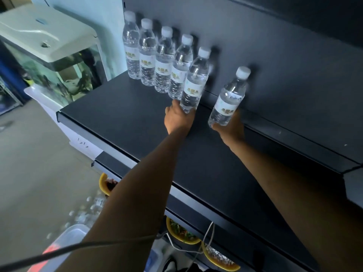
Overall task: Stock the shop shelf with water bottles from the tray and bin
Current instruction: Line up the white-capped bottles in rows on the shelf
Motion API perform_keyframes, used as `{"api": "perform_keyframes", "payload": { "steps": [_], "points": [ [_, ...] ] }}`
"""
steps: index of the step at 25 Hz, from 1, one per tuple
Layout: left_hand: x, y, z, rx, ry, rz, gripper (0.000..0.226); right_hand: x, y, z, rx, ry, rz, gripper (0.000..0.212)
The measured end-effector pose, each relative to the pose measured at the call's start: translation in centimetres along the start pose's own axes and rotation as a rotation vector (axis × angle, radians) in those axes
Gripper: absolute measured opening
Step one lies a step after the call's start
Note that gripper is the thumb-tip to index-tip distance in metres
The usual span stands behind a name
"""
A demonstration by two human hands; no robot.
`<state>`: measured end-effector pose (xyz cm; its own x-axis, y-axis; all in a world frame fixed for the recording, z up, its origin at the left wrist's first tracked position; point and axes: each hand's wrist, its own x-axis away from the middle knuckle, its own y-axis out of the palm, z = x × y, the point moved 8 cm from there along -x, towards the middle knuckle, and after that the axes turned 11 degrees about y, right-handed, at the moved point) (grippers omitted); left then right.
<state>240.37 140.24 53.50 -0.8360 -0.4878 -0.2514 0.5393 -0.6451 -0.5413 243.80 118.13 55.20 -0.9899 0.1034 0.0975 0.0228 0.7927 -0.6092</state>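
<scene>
Four water bottles (147,61) lined the shelf (121,118) back; beside them the left hand (177,119) gripped a fifth bottle (194,81) by its base, the right hand (231,128) a sixth bottle (228,99).

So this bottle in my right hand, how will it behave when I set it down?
The bottle in your right hand looks full, so probably heavy for its size and fairly stiff. It is tall, narrow, tilted and gripped at the base, so it may tip if released early. Its round body would likely roll on the shelf.
</scene>
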Motion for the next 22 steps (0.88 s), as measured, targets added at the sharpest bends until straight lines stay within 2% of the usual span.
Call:
{"api": "perform_keyframes", "payload": {
  "steps": [5,10,15,17,22],
  "points": [
    [0.0,-0.2,-0.1,0.004,0.053,0.002,0.044,-2.6,2.0,-1.1,0.019,0.021,0.044,0.084],
    [-0.2,0.6,0.3,-0.072,0.142,-0.046,0.045,-4.2,3.8,-2.0,0.008,0.027,-0.005,0.074],
    [-0.3,0.5,0.3,-0.059,0.144,-0.036,0.049,-4.5,4.8,-2.1,0.016,0.100,-0.024,0.078],
    [-0.1,0.3,0.6,-0.019,0.154,-0.022,0.045,-4.0,4.7,-2.0,0.009,0.095,0.015,0.073],
    [-0.3,1.1,0.5,-0.100,0.177,-0.080,0.034,-3.8,4.5,-2.1,0.033,0.050,0.038,0.066]
  ]
}}
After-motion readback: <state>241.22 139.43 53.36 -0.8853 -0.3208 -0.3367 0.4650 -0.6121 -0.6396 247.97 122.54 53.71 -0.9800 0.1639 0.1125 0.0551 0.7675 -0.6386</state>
